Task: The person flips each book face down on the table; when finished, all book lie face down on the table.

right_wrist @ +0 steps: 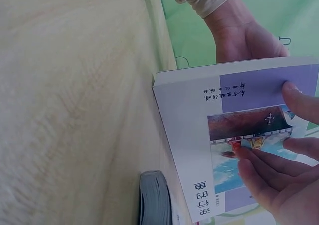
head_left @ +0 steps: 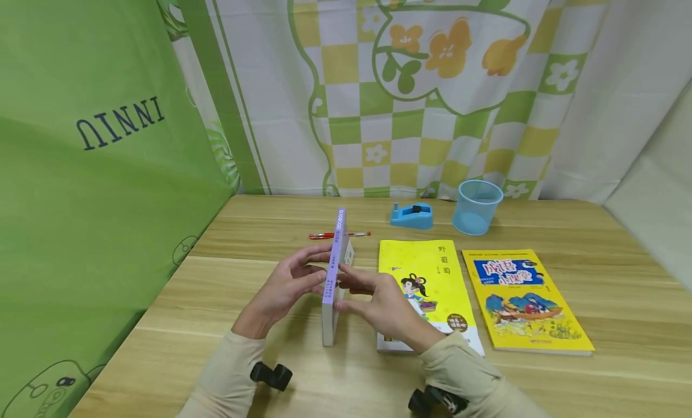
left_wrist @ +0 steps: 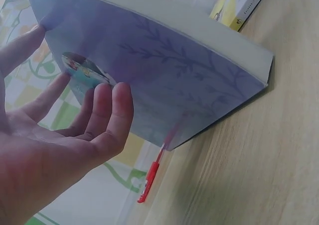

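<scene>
One purple book (head_left: 336,250) stands on edge on the counter (head_left: 281,226), spine up, with its pale page edge turned towards the person. It is upright between the two hands, which are apart from each other by the book's thickness. The left hand (head_left: 288,286) is on the book's left side, its fingertips against that cover, which the left wrist view shows printed with a leafy branch (left_wrist: 197,68) and a small picture. The right hand (head_left: 386,304) is on the book's right side, thumb and fingertips all on the opposite cover, which is white and purple with a printed scene of a dark roof above small figures. Neither hand is clamped round the book; both touch it with extended or slightly bent fingers.

Just right of the purple book lies a yellow book (head_left: 400,256), partly covered by the right hand and forearm. Farther right of the purple book, a second yellow book (head_left: 527,301) lies flat, a boat scene on its cover. Behind the purple book is a red pen (head_left: 322,235), its middle hidden by the spine. Behind and to the right of the purple book sits a blue tape dispenser (head_left: 411,216), and farther right a see-through blue cup (head_left: 477,208). Well behind the purple book hangs a checked, flowered curtain (head_left: 346,93); well to its left, green cloth (head_left: 81,226).
</scene>
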A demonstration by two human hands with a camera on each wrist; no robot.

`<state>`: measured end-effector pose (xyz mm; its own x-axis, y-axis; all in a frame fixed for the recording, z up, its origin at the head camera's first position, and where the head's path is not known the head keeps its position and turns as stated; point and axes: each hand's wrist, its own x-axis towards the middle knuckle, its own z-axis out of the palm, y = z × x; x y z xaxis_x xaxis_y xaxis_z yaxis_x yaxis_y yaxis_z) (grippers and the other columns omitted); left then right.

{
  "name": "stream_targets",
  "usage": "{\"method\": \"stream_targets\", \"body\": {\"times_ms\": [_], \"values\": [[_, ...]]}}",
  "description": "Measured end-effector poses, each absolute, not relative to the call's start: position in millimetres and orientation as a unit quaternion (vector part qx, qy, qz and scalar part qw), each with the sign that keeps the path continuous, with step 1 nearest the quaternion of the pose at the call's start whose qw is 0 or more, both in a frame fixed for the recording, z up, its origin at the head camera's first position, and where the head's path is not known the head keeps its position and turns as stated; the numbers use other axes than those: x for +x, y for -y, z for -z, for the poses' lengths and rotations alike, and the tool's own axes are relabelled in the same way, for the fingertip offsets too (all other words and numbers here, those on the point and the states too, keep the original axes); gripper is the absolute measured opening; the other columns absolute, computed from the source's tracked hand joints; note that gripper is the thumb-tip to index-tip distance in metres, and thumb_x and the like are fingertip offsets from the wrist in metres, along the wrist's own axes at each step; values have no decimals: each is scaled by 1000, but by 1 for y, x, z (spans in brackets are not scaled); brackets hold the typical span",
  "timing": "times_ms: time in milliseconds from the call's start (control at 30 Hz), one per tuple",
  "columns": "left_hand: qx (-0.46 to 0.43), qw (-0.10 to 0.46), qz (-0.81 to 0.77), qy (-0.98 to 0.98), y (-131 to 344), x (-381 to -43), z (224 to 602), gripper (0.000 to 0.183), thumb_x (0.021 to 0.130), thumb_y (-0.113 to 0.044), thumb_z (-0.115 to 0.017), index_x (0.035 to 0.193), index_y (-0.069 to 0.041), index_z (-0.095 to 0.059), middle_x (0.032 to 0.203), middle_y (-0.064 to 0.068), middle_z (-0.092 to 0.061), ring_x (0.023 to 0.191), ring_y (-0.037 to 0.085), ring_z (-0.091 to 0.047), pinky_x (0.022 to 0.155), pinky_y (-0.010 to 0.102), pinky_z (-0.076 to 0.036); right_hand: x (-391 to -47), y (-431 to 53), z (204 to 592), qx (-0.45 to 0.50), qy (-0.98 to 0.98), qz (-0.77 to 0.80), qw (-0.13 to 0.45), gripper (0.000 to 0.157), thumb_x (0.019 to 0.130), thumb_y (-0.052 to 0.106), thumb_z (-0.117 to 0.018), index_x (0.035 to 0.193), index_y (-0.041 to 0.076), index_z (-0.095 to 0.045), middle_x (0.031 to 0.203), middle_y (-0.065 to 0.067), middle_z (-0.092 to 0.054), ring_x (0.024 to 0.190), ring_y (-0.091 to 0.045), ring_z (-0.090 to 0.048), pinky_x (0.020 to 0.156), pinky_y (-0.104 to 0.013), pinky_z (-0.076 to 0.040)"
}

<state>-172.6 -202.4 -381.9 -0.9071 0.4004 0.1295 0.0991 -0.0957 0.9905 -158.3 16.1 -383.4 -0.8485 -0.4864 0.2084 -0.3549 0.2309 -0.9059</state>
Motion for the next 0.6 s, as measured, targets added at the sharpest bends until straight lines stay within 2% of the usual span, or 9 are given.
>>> {"method": "stream_targets", "body": {"times_ms": [200,400,600], "values": [[197,110,-715,-662,202,-173,384,58,98,0,-57,152,4,-36,141,25,-47,104,15,-65,81,30,-58,-160,-18,382,-276,-783,556,47,63,89,15,-77,146,4,-52,127,-15,-70,113,-30,-69,97,-42,-55],[207,120,-713,-659,202,-173,385,58,100,-6,-58,152,4,-34,136,17,-51,105,14,-64,83,30,-58,-162,-21,378,-262,-780,565,53,62,91,17,-76,147,6,-52,127,-17,-70,107,-27,-72,94,-39,-57],[195,132,-699,-676,200,-172,386,57,100,-6,-57,152,3,-35,143,27,-45,107,15,-64,84,32,-57,-163,-25,372,-249,-780,571,56,62,91,18,-76,147,11,-52,128,-15,-70,105,-22,-72,91,-32,-58]]}}
